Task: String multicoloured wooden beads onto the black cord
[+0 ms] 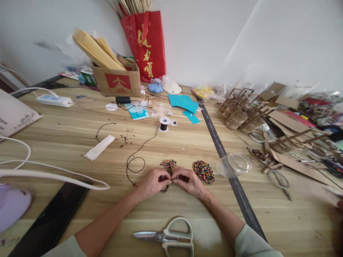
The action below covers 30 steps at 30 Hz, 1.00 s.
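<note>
My left hand (155, 181) and my right hand (189, 181) meet fingertip to fingertip, each pinching the dark cord (143, 146). That cord runs from a white spool (164, 125) and loops once on the table left of my hands. Some beads are strung on it: a few show by my left wrist, and a short beaded stretch (164, 189) hangs below my fingers. Just beyond my hands lies a small pile of colourful beads (168, 165). A larger bead pile (204, 172) is to the right. The exact spot between my fingertips is too small to make out.
Scissors (171, 236) lie in front of me. A clear plastic jar (234, 165) rests on its side at right, near woven baskets (238, 110). A white paper strip (99, 147), white cables (53, 175), a cardboard box (118, 80) and a red bag (150, 46) are around.
</note>
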Each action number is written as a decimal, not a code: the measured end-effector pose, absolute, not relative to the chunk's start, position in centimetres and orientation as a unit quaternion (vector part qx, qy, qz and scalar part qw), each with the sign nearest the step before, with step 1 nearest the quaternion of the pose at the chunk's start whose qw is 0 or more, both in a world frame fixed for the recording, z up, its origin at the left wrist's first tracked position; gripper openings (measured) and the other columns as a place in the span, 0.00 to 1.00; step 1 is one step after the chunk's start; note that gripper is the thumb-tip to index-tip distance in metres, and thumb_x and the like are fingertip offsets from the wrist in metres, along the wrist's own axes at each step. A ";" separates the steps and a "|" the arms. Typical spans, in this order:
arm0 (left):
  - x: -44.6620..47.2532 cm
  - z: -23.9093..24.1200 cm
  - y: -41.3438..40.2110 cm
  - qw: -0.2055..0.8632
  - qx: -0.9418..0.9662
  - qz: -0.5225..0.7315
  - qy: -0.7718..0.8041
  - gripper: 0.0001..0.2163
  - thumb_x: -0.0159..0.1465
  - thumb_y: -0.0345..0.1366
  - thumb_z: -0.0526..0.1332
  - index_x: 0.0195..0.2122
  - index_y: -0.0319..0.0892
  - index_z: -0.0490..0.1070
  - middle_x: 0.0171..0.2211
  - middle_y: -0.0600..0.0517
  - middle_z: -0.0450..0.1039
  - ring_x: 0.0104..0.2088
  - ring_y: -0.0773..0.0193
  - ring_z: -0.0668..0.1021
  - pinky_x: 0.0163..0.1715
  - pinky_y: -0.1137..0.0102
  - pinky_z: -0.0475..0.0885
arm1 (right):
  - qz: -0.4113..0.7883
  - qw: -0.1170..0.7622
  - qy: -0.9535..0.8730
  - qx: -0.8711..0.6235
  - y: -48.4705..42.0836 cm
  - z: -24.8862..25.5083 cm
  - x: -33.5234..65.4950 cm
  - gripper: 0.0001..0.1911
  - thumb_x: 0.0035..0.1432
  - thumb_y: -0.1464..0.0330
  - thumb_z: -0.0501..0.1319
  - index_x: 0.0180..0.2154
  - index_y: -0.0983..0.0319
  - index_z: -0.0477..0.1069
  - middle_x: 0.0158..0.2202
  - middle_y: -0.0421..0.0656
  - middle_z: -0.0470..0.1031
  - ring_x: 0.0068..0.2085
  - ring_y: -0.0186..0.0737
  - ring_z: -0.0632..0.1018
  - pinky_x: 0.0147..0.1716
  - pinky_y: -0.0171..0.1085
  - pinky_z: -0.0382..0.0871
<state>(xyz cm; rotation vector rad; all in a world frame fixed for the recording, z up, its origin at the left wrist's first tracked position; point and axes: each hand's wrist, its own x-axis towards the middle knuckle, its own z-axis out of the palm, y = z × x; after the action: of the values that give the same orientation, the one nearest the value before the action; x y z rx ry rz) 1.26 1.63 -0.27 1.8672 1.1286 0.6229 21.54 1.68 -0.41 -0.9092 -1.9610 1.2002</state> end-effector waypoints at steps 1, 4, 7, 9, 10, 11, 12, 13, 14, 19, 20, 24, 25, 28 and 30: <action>1.3 -0.3 1.6 0.422 0.747 0.246 0.452 0.04 0.58 0.31 0.64 0.30 0.39 0.79 0.27 0.51 0.77 0.29 0.64 0.75 0.30 0.74 0.66 | 0.459 0.329 -0.750 -0.343 1.7 -0.4 21.5 0.14 0.63 0.59 0.61 0.35 0.63 0.75 0.32 0.45 0.75 0.35 0.39 0.74 0.34 0.35 0.67; 1.3 -0.3 1.6 0.418 0.750 0.245 0.451 0.04 0.58 0.30 0.63 0.30 0.39 0.78 0.26 0.51 0.76 0.29 0.64 0.75 0.30 0.74 0.65 | 0.460 0.332 -0.752 -0.335 1.7 -0.4 21.5 0.14 0.63 0.59 0.61 0.35 0.63 0.75 0.32 0.45 0.75 0.34 0.39 0.75 0.34 0.36 0.67; 1.3 -0.5 1.6 0.413 0.753 0.248 0.448 0.04 0.58 0.30 0.63 0.29 0.39 0.78 0.27 0.51 0.77 0.29 0.64 0.75 0.30 0.74 0.65 | 0.461 0.329 -0.753 -0.335 1.7 -0.6 21.6 0.13 0.63 0.59 0.61 0.35 0.63 0.76 0.33 0.45 0.75 0.34 0.38 0.75 0.34 0.35 0.68; 1.2 -0.6 1.6 0.411 0.752 0.250 0.450 0.04 0.58 0.30 0.63 0.29 0.40 0.78 0.27 0.51 0.77 0.30 0.63 0.75 0.30 0.73 0.66 | 0.462 0.324 -0.753 -0.338 1.7 -0.6 21.6 0.13 0.63 0.59 0.61 0.35 0.63 0.76 0.33 0.45 0.75 0.34 0.38 0.75 0.34 0.35 0.68; 1.2 -0.7 1.6 0.411 0.751 0.251 0.451 0.04 0.57 0.30 0.63 0.29 0.40 0.79 0.27 0.51 0.77 0.30 0.63 0.75 0.30 0.74 0.66 | 0.462 0.324 -0.753 -0.340 1.7 -0.6 21.6 0.14 0.63 0.59 0.61 0.35 0.63 0.76 0.33 0.44 0.75 0.34 0.38 0.75 0.33 0.35 0.68; 1.2 -0.7 1.6 0.412 0.750 0.251 0.452 0.04 0.57 0.31 0.63 0.30 0.40 0.79 0.27 0.51 0.77 0.30 0.63 0.75 0.30 0.74 0.66 | 0.461 0.324 -0.752 -0.341 1.7 -0.6 21.6 0.14 0.62 0.58 0.61 0.35 0.63 0.75 0.32 0.44 0.75 0.34 0.38 0.75 0.33 0.35 0.68; 1.2 -0.7 1.6 0.414 0.749 0.252 0.452 0.04 0.57 0.30 0.63 0.30 0.40 0.79 0.27 0.51 0.77 0.30 0.63 0.75 0.30 0.74 0.66 | 0.461 0.324 -0.751 -0.344 1.7 -0.6 21.6 0.14 0.62 0.58 0.61 0.35 0.63 0.75 0.32 0.44 0.75 0.33 0.38 0.74 0.32 0.34 0.67; 1.2 -0.7 1.7 0.416 0.749 0.251 0.452 0.04 0.57 0.30 0.63 0.30 0.40 0.79 0.27 0.51 0.77 0.29 0.64 0.75 0.30 0.74 0.66 | 0.461 0.323 -0.749 -0.348 1.6 -0.6 21.6 0.14 0.62 0.58 0.62 0.35 0.63 0.75 0.32 0.44 0.74 0.33 0.37 0.74 0.32 0.34 0.67; 1.2 -0.7 1.7 0.417 0.748 0.251 0.451 0.04 0.58 0.30 0.63 0.30 0.40 0.79 0.27 0.51 0.77 0.28 0.64 0.75 0.29 0.74 0.66 | 0.461 0.322 -0.748 -0.353 1.6 -0.7 21.6 0.14 0.62 0.58 0.62 0.35 0.63 0.75 0.31 0.43 0.74 0.32 0.37 0.74 0.31 0.34 0.67; 1.3 -0.5 1.6 0.413 0.748 0.254 0.453 0.04 0.57 0.29 0.63 0.30 0.40 0.79 0.26 0.52 0.77 0.27 0.65 0.74 0.29 0.74 0.65 | 0.462 0.317 -0.741 -0.369 1.5 -0.8 21.6 0.15 0.61 0.57 0.62 0.34 0.63 0.73 0.29 0.42 0.72 0.30 0.35 0.72 0.30 0.33 0.66; 1.3 -0.5 1.6 0.412 0.748 0.256 0.453 0.04 0.57 0.29 0.63 0.30 0.40 0.79 0.26 0.52 0.77 0.27 0.65 0.74 0.29 0.74 0.65 | 0.464 0.317 -0.741 -0.368 1.5 -0.8 21.6 0.15 0.61 0.56 0.62 0.34 0.63 0.73 0.30 0.42 0.73 0.30 0.36 0.72 0.30 0.33 0.66; 1.3 -0.4 1.6 0.418 0.744 0.255 0.455 0.04 0.57 0.29 0.63 0.30 0.40 0.79 0.27 0.52 0.77 0.28 0.65 0.75 0.30 0.74 0.66 | 0.464 0.322 -0.744 -0.357 1.5 -0.6 21.5 0.15 0.61 0.56 0.62 0.33 0.63 0.74 0.31 0.43 0.73 0.32 0.37 0.73 0.31 0.34 0.67; 1.3 -0.3 1.6 0.421 0.743 0.251 0.456 0.04 0.57 0.29 0.63 0.30 0.40 0.79 0.27 0.52 0.77 0.28 0.65 0.75 0.30 0.74 0.66 | 0.463 0.322 -0.746 -0.354 1.5 -0.5 21.5 0.15 0.61 0.57 0.62 0.33 0.63 0.74 0.31 0.44 0.74 0.32 0.37 0.73 0.31 0.34 0.67; 1.3 -0.2 1.6 0.428 0.741 0.244 0.457 0.04 0.57 0.30 0.63 0.30 0.39 0.79 0.26 0.51 0.77 0.28 0.65 0.75 0.30 0.73 0.66 | 0.457 0.323 -0.750 -0.352 1.6 -0.4 21.5 0.15 0.62 0.57 0.61 0.33 0.63 0.74 0.31 0.44 0.74 0.31 0.37 0.73 0.30 0.34 0.66; 1.3 -0.2 1.6 0.431 0.740 0.247 0.454 0.04 0.57 0.29 0.63 0.29 0.39 0.79 0.26 0.52 0.76 0.28 0.65 0.75 0.30 0.74 0.66 | 0.455 0.322 -0.751 -0.353 1.6 -0.4 21.5 0.15 0.62 0.57 0.61 0.33 0.63 0.74 0.31 0.44 0.74 0.32 0.37 0.74 0.30 0.34 0.66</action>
<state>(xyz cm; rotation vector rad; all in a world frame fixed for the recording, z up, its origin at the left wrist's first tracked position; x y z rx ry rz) 1.34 1.61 -0.20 1.8454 1.1312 0.6154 21.48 1.56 -0.36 -0.9280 -1.9728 1.1937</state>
